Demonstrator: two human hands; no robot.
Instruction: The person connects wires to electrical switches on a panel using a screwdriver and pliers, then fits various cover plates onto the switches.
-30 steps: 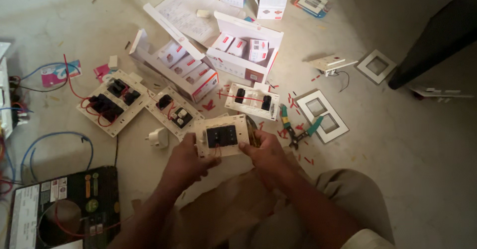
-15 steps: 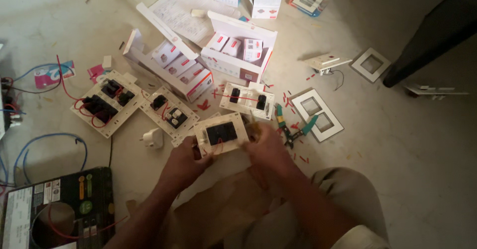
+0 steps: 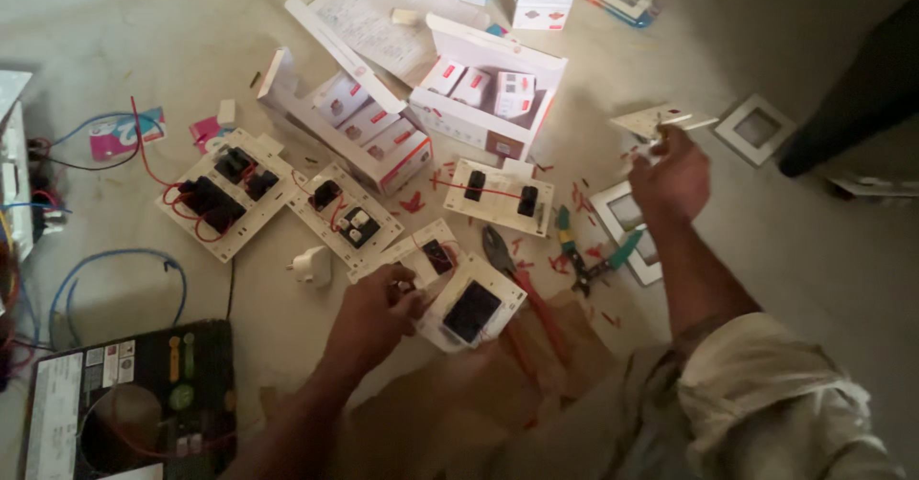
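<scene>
Right hand (image 3: 670, 169) now off tilted switch plate (image 3: 472, 303).

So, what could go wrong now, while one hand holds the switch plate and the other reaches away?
1. The left hand alone grips the white switch plate; it may tilt or slip.
2. The right hand reaches over the pliers towards a white part; the sleeve could drag them.
3. Red wire scraps litter the floor and may prick.

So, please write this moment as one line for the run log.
left hand: holds white switch plate | right hand: grip on small white plate | pliers: on floor
</scene>
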